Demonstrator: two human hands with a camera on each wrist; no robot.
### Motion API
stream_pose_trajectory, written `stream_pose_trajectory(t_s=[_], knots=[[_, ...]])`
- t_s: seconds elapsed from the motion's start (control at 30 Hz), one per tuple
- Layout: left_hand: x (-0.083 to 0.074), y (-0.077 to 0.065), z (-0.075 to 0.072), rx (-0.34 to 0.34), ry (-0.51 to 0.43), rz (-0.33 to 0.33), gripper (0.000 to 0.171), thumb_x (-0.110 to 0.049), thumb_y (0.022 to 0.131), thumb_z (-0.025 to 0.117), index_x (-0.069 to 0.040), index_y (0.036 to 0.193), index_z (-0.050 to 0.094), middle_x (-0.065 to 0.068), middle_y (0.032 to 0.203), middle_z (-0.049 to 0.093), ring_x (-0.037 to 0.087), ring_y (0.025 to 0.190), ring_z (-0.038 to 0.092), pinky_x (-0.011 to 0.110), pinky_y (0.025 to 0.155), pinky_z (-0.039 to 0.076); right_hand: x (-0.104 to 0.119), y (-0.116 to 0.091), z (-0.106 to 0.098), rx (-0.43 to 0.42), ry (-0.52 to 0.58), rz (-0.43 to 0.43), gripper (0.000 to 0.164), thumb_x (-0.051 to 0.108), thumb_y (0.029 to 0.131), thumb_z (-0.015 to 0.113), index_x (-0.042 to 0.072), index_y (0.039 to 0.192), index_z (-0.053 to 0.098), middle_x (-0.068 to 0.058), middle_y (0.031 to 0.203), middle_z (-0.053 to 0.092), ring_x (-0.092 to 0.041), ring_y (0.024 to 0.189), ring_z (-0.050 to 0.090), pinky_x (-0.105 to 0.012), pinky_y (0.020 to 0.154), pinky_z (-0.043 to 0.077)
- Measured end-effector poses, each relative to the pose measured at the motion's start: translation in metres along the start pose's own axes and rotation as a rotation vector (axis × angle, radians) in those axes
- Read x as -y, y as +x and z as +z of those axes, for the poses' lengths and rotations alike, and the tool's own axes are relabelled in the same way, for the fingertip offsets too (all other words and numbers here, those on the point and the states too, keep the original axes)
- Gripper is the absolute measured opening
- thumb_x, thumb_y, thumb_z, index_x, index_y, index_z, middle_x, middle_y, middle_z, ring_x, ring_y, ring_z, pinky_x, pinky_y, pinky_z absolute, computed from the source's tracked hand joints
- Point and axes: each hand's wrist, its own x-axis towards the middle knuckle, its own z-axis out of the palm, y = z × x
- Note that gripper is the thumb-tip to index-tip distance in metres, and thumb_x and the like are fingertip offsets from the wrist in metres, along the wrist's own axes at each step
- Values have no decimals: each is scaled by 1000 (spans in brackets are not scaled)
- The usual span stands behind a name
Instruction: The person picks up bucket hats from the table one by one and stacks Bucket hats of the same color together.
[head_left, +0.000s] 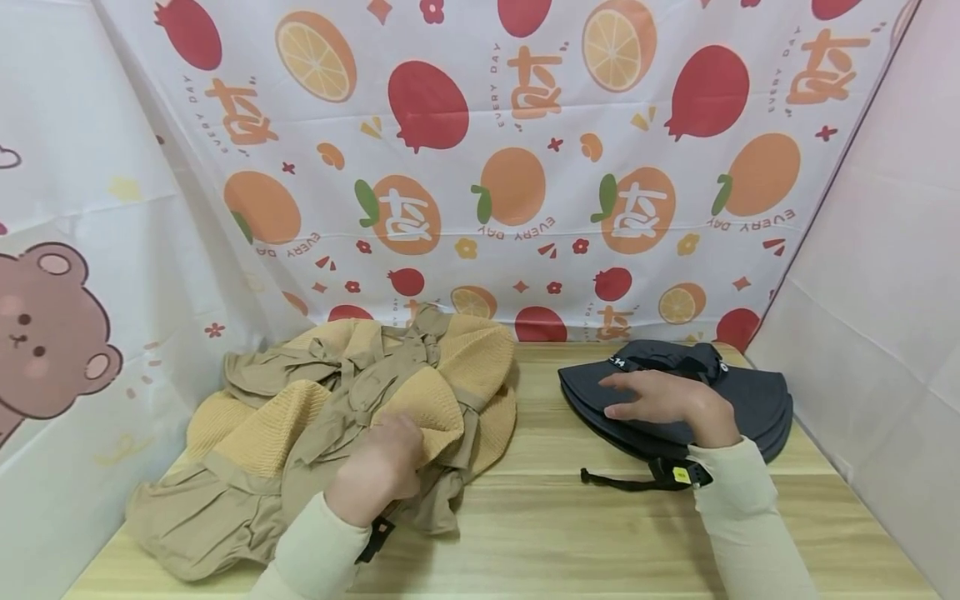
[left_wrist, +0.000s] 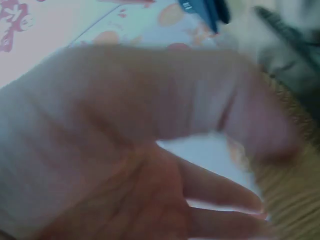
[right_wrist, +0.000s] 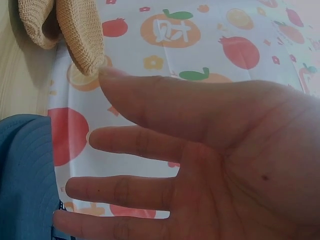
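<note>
On the left lie several beige sun hats (head_left: 300, 442) with woven straw-like brims and tan cloth, overlapping in a heap. My left hand (head_left: 386, 467), blurred, is at the near brim of this heap. In the left wrist view, the bent thumb lies over a woven brim (left_wrist: 290, 200) and the fingertips reach its other side, pinching it. My right hand (head_left: 667, 400) hovers over a stack of navy sun hats (head_left: 750, 400) on the right, fingers spread and fairly straight. The right wrist view shows nothing in the palm, with a navy brim (right_wrist: 25, 175) beyond the fingertips.
Both groups lie on a light wooden table (head_left: 540, 533), apart from each other. A fruit-print cloth (head_left: 480, 250) hangs behind it, with white cloth at both sides. A black strap (head_left: 622, 482) hangs at the right wrist.
</note>
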Motion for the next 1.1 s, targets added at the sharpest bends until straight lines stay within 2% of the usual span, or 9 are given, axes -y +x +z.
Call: stream_pose_trajectory(t_s=[0.07,0.13,0.23,0.33,0.53,0.67,0.83,1.0,1.1], knots=[[2,-5,-7,-61,-5,19,15,5,73,70,0,80,58,21,90,66,37,81,66,51,74,58,1,0,-1,-3,-2,5,60,35,103,63,3,152,49,-22,156,49,-45,143,46,-62,114,41],[5,-10,-14,-148,26,32,18,5,76,67,-7,69,56,14,81,67,34,76,67,51,65,56,1,0,-1,-4,0,9,59,35,103,63,4,152,49,-22,156,49,-45,144,45,-63,114,40],[8,-17,-23,-286,78,13,11,4,79,68,-5,75,63,20,81,69,42,74,68,56,59,55,2,0,-1,-4,1,12,59,35,103,63,4,152,49,-22,156,49,-45,143,46,-63,114,40],[11,-23,-30,-421,113,7,9,6,76,67,-2,76,64,20,75,66,41,67,66,55,51,52,3,0,-1,-5,6,14,59,34,103,63,5,151,49,-22,156,49,-44,143,47,-62,113,41],[13,-30,-42,-668,30,-24,13,5,76,63,-4,69,57,18,63,62,44,55,61,51,41,43,4,-1,-1,-5,9,14,59,36,103,63,5,152,49,-22,156,49,-43,142,48,-61,113,41],[12,-31,-45,-763,-29,-9,21,0,84,63,-7,69,51,16,58,59,45,50,57,51,40,39,4,-1,0,-5,7,9,59,35,103,63,5,152,49,-22,156,49,-43,142,48,-61,113,42],[9,-35,-49,-853,-91,52,21,-7,92,68,-5,74,57,14,56,59,44,47,55,53,42,39,4,-1,-1,-20,1,-11,58,35,103,62,5,152,49,-21,155,50,-42,141,50,-60,112,43],[8,-40,-54,-946,-170,162,10,0,89,73,-3,81,67,8,55,58,25,43,46,45,42,38,4,-2,-4,-35,3,-32,57,34,104,61,5,152,49,-22,154,51,-43,140,50,-60,111,44],[7,-41,-55,-997,-220,233,7,5,87,73,-1,85,70,8,61,66,16,44,42,38,42,39,4,-2,-5,-53,0,-52,57,34,104,61,4,151,50,-22,153,52,-43,138,52,-59,110,46]])
